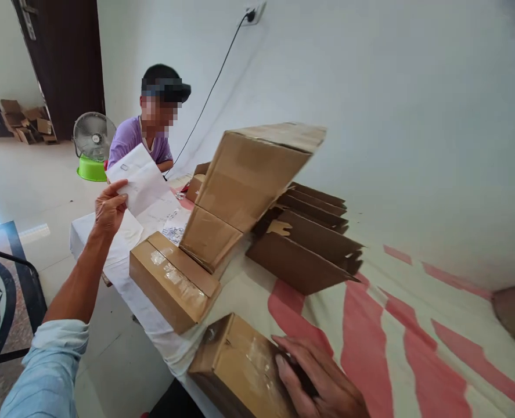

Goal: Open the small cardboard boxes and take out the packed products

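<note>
My left hand [110, 207] is raised at the left, with a white sheet of paper [140, 174] pinched between thumb and fingers. A small rectangular mark shows on the sheet. My right hand [318, 377] grips the right side of a taped cardboard box [244, 363] at the near edge of the table. Its thumb and index finger lie along the box top; the other fingers are partly hidden. Just beyond sits a second closed box [174, 281] with clear tape on its top. A larger cardboard box [244, 186] stands tilted behind that one.
Several folded cardboard pieces [305, 249] stand against the wall. More papers [164, 212] lie on the cloth-covered table [370, 337]. A person [126, 139] in a purple shirt sits at the far end, near a fan [95, 136]. A black-framed chair [4, 302] stands at the left.
</note>
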`<state>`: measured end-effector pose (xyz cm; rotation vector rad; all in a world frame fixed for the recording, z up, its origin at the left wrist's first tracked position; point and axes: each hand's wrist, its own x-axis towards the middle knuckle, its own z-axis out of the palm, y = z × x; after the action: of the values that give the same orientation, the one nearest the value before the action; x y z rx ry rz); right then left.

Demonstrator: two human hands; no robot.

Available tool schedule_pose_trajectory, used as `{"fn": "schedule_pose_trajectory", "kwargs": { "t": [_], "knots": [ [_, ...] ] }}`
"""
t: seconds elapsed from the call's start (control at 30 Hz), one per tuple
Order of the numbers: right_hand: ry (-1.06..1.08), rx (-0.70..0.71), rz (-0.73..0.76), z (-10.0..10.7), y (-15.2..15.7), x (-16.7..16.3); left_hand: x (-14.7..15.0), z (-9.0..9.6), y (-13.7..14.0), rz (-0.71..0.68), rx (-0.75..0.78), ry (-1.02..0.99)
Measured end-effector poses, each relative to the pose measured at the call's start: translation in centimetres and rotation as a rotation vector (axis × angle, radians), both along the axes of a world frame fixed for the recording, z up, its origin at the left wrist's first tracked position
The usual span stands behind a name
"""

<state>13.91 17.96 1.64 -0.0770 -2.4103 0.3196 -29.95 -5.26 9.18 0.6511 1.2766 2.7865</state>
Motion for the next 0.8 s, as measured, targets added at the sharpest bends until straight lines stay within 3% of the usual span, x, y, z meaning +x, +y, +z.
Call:
{"fn": "schedule_pose_trajectory", "kwargs": {
  "t": [0.13, 0.27, 0.4, 0.53, 0.7, 0.8],
  "knots": [
    [-0.005, -0.107, 0.023, 1.9, -1.3, -0.6, 8.1, 4.8, -2.2, -0.046, -0.04, 0.081],
    [0.014, -0.314, 0.013, 4.7, -1.9, 1.0, 18.2, 7.0, -1.7, -0.176, -0.149, 0.071],
    [0.195, -0.528, -0.067, 7.7, -3.2, 5.7, 27.4, 5.6, 0.5, -0.435, -0.333, 0.05],
    [0.328, -0.766, -0.124, 9.5, -4.9, 11.0, 34.2, 2.7, 3.0, -0.619, -0.527, 0.227],
    [0.305, -1.085, -0.088, 8.5, -5.0, 16.1, 40.0, 0.7, 5.8, -0.831, -0.622, 0.313],
    [0.356, -1.062, -0.201, 7.0, -4.6, 18.6, 42.4, 0.1, 7.3, -0.916, -0.651, 0.255]
  ]
}}
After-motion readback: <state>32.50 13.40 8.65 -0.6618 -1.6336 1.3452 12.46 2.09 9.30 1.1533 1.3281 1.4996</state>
